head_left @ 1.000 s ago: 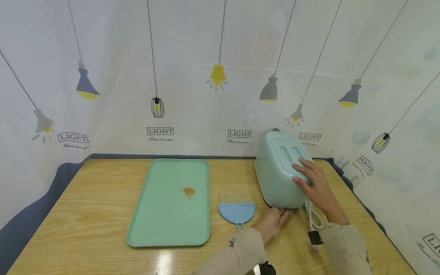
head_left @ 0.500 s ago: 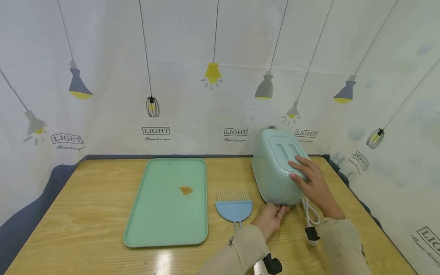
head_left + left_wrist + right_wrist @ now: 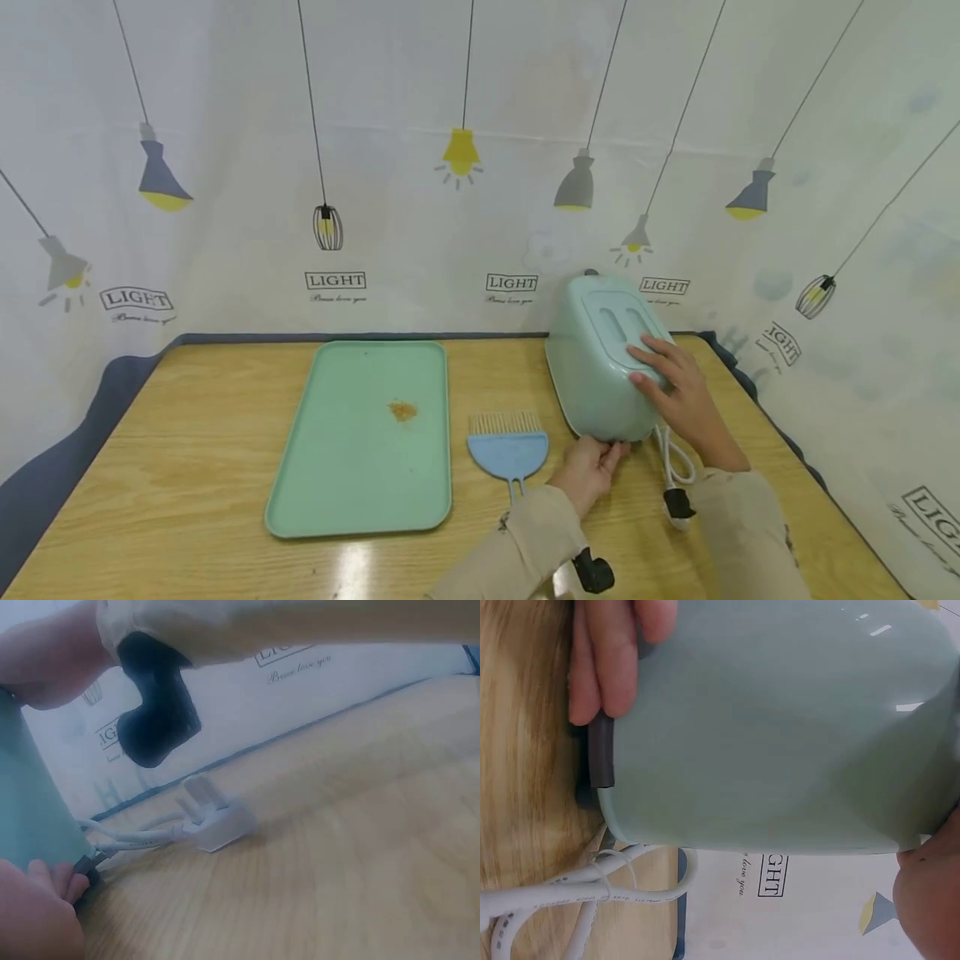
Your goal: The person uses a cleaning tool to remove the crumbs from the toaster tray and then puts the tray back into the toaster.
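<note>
A pale green toaster with two slots stands at the back right of the table. My left hand is low at its near end, fingers bent against a dark strip along the bottom edge. In the left wrist view the left hand's fingertips pinch that strip's end, beside the cord. My right hand rests on top of the toaster, fingers spread near the slots and thumb at the near corner. The right palm is hidden in the right wrist view.
A white cord with a plug lies right of the toaster. Left of it lies a blue brush with pale bristles. Farther left, a green tray bears brown crumbs. A printed cloth hangs behind the table.
My left hand's fingers have drawn closer together at the toaster's bottom edge. The right hand stays on top. The head view has shifted slightly, while toaster, brush and tray keep their places.
</note>
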A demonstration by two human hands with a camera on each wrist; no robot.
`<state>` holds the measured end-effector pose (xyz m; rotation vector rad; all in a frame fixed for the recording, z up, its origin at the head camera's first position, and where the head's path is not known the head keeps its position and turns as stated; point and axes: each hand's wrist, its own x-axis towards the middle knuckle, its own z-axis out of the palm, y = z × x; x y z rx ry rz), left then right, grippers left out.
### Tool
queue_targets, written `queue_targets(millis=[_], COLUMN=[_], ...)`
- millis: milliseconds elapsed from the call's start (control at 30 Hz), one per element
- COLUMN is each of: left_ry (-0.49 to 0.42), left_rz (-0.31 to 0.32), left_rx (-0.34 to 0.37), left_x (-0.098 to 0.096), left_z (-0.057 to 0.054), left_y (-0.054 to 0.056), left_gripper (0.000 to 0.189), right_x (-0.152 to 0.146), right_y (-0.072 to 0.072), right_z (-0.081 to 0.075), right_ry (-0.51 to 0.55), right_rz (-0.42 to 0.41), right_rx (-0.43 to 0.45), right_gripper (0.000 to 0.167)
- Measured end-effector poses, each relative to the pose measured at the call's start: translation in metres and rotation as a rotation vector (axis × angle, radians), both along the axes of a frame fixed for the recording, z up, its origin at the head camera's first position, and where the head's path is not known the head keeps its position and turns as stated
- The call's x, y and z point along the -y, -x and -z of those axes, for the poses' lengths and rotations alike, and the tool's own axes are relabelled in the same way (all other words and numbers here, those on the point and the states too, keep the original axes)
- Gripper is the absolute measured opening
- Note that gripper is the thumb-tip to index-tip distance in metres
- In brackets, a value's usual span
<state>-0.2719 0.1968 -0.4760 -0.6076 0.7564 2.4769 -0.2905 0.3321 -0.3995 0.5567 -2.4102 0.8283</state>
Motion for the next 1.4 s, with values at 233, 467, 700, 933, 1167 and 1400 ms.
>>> queue_targets(millis=[233, 467, 700, 933, 1167, 1400], left_ry=[-0.014, -0.008, -0.063, -0.055, -0.131, -0.176], left_rz=[0.129, 0.189, 0.237, 0.322, 0.368, 0.356], left_rx=[-0.004, -0.017, -0.019, -0.083, -0.127, -0.148], left_x=[0.005, 0.017, 0.030, 0.045, 0.063, 0.084], left_z=[0.001, -0.007, -0.003, -0.008, -0.026, -0.044], left_y=[-0.004, -0.002, -0.001, -0.007, -0.007, 0.002], left_gripper=[0.036, 0.040, 0.041, 0.043, 0.045, 0.046], right_x=[-0.002, -0.003, -0.007, -0.007, -0.001, 0.014], right_y=[-0.005, -0.006, -0.011, -0.014, -0.020, -0.025], right_z=[0.000, -0.005, -0.006, -0.010, -0.021, -0.031], right_ry=[-0.012, -0.010, -0.016, -0.008, 0.075, 0.131], right_rz=[-0.005, -0.042, 0.002, -0.002, 0.017, 0.022], right_rx=[0.025, 0.012, 0.082, 0.169, 0.224, 0.157], right_gripper=[0.039, 0.040, 0.042, 0.046, 0.047, 0.044])
